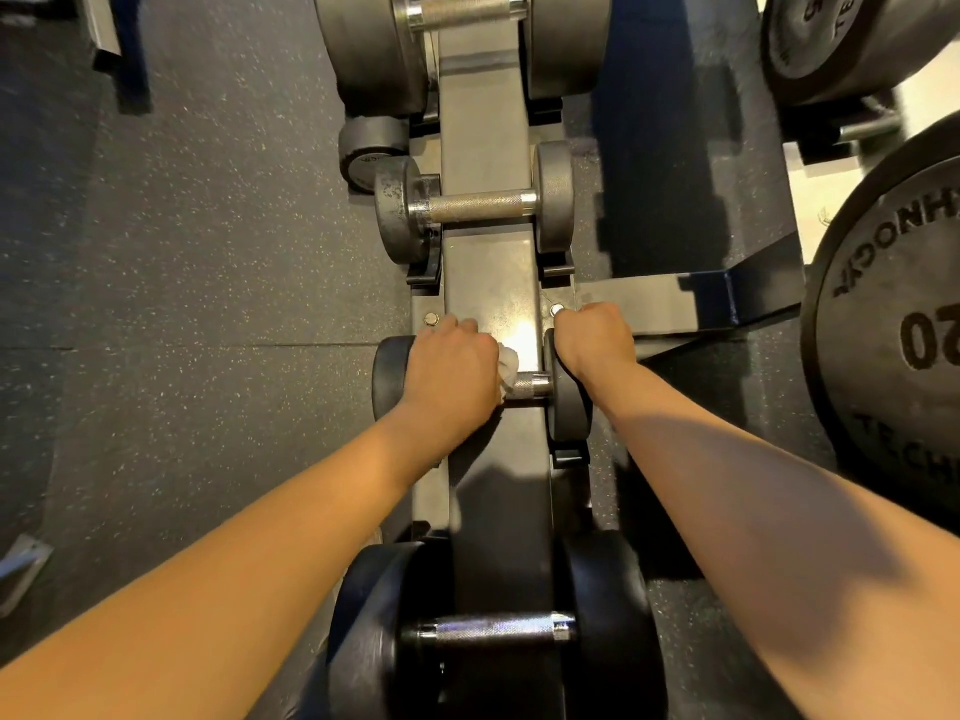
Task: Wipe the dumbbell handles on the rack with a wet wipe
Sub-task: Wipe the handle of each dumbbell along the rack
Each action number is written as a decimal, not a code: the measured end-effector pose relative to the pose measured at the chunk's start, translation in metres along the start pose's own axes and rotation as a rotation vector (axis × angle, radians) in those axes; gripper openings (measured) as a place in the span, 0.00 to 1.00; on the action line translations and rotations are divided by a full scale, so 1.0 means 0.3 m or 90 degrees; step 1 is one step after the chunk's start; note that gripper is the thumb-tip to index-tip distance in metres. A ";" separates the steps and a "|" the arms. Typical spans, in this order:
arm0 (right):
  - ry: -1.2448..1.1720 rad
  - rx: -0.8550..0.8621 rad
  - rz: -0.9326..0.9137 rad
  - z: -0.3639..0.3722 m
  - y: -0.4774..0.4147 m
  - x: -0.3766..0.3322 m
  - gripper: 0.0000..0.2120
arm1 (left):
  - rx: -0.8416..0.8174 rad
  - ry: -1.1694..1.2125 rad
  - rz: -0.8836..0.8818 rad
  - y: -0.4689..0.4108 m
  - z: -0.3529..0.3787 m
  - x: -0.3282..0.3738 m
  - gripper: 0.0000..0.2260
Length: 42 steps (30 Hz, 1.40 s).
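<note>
We see a dark rubber floor (208,252) flecked with pale specks, and a thin seam (156,348) crosses it at left. A big black weight plate (883,366) sits at the right edge, stamped 20, lettering upside down. A second plate (826,39) is at top right, tilted. Behind them is a pale strip (930,96); we can't tell whether it's floor or wall. There's a grey metal leg (104,28) top left and a metal piece (21,569) lower left, both cut off. Warm light, hard shadows right of centre.

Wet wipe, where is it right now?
Head view, centre: the wet wipe is bunched in the left hand against the dumbbell handle, with the right hand on that dumbbell's right end.
</note>
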State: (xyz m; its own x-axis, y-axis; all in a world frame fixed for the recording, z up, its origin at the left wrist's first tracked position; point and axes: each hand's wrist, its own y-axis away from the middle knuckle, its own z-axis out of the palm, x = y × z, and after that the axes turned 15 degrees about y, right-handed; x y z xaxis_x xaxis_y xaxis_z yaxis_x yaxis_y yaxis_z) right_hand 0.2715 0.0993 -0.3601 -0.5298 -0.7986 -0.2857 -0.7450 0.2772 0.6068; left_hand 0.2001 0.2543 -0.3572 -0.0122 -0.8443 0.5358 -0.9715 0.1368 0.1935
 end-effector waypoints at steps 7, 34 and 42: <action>0.004 0.025 -0.002 0.010 -0.007 0.001 0.14 | -0.130 0.407 -0.130 -0.065 0.041 0.062 0.13; 0.007 0.035 -0.037 -0.002 0.012 0.006 0.10 | -0.014 0.084 0.123 0.080 0.158 0.103 0.10; 0.018 0.047 -0.056 -0.006 0.028 0.004 0.10 | -0.511 0.388 -0.259 -0.185 0.020 0.038 0.13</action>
State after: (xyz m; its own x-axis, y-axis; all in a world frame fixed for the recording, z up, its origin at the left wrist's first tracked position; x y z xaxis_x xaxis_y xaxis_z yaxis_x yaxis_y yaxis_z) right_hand 0.2653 0.0996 -0.3540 -0.4502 -0.8362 -0.3131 -0.8161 0.2431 0.5243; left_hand 0.2524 0.2340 -0.3668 0.6100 -0.5341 0.5853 -0.4353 0.3913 0.8108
